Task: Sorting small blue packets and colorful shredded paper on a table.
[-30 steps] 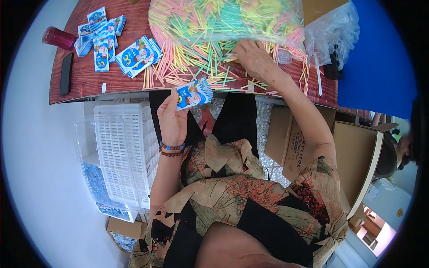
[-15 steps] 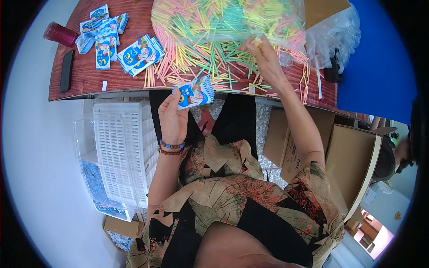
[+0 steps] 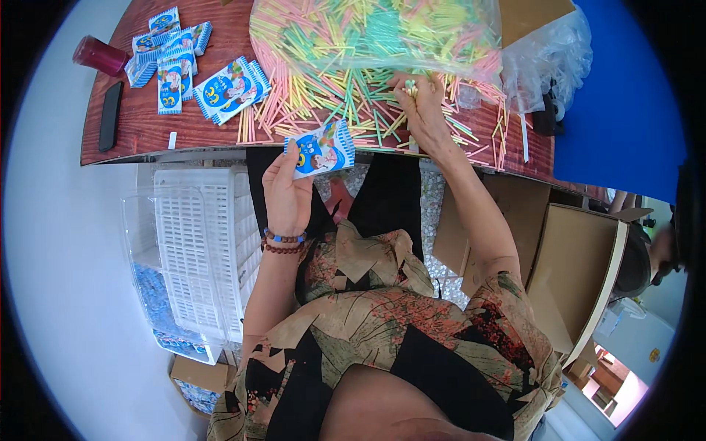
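Pinched in my left hand is a blue and white packet, held just off the table's near edge. My right hand is closed on a small bunch of thin pastel sticks, their ends showing between the fingers. Around and beyond that hand lies a loose heap of pink, yellow and green sticks. Behind the heap rests a big clear plastic bag full of the same sticks. Left of the heap, several matching packets lie overlapped on the table.
More packets are piled at the far left, near a dark red cup and a black oblong object. Below the table stand a white plastic crate and an open cardboard box. Crumpled clear plastic sits at right.
My right hand has moved a little left and nearer to me, and stick ends now show in its fingers. The left hand and its packet have barely shifted.
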Tool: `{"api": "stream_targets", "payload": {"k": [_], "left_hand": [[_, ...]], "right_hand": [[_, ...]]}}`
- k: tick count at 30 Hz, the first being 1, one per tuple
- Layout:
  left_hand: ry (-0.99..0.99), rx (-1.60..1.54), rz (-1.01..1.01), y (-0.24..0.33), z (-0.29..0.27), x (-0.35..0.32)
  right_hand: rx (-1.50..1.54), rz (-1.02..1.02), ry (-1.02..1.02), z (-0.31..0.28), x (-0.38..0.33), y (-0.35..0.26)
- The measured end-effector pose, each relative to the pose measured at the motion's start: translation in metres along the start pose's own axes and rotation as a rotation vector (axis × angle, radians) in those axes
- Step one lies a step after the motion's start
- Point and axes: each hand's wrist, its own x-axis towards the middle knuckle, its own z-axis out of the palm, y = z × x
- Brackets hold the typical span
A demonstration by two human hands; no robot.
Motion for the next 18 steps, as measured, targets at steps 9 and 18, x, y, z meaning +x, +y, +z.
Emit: {"api": "stream_targets", "payload": {"k": [9,18], "left_hand": [[-0.003,-0.014,-0.003,-0.001,0.018,0.006],[-0.092,-0.059,0.069,-0.015,0.039,0.024]], "right_hand": [[0.672,0.173,0.28,-0.019,0.012,-0.031],[1.439,-0.04,0.394,-0.001,0.021,-0.103]]}}
